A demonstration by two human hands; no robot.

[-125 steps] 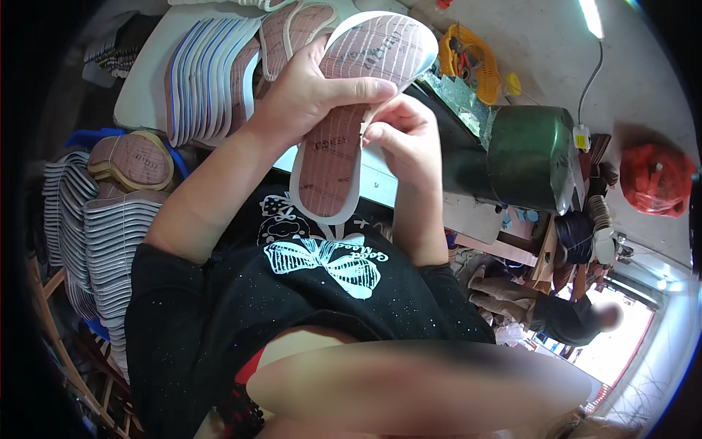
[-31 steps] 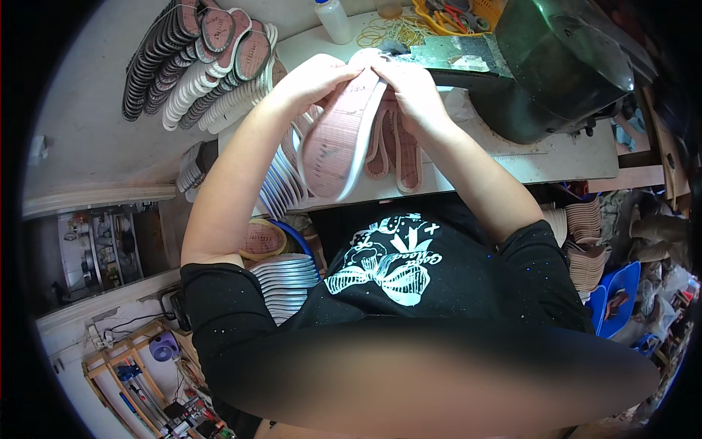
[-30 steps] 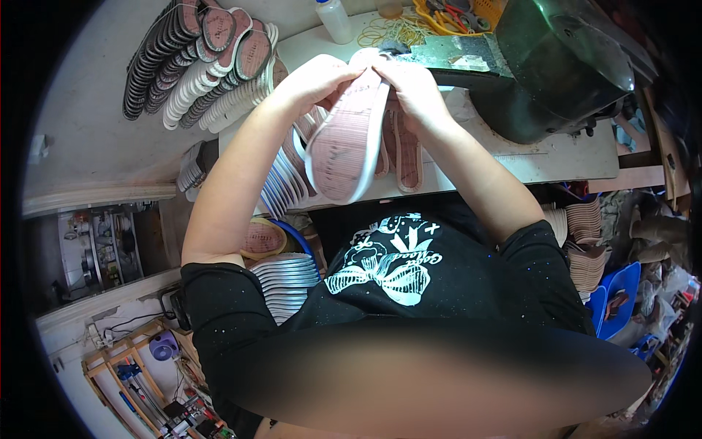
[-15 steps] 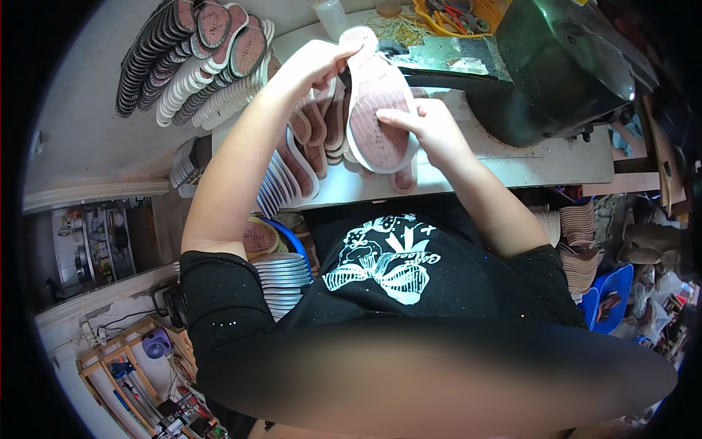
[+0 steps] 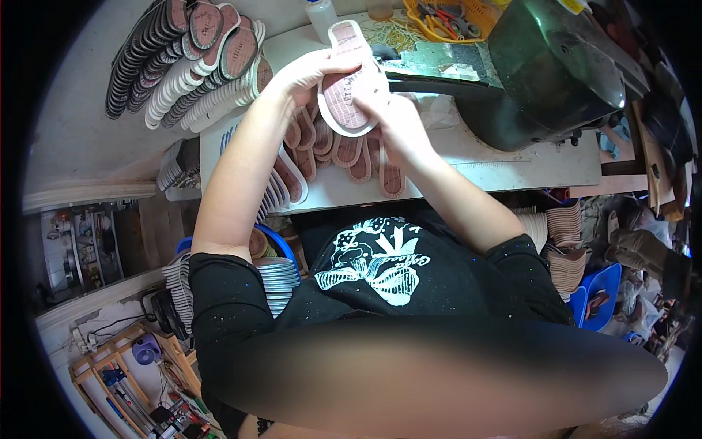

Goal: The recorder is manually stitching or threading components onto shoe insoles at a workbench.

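A sandal sole (image 5: 340, 102) with a pinkish-brown face and a white rim is held up over the table, its narrower end pointing away from me. My left hand (image 5: 306, 77) grips its left side near the middle, thumb lying across the face. On the right edge my right hand (image 5: 391, 117) is closed around the wide part; its fingers are partly hidden and brightly lit. Below the held sole, several similar soles (image 5: 393, 175) lie overlapped on the white table (image 5: 497, 172). Just beyond my right hand is the metal plate (image 5: 439, 62) on the arm of a dark green machine (image 5: 556, 69).
Stacked soles (image 5: 238, 55) lean at the far left. A bottle (image 5: 320, 20) and a yellow basket (image 5: 417, 25) of tools stand at the back. Near my left elbow is a blue basin (image 5: 281, 240) with soles; more sole stacks (image 5: 564, 223) and a blue bin (image 5: 603, 293) are at right.
My left hand has shifted from the sole's narrow end down to its middle. The sole has moved up and left, and my right hand has gone with it.
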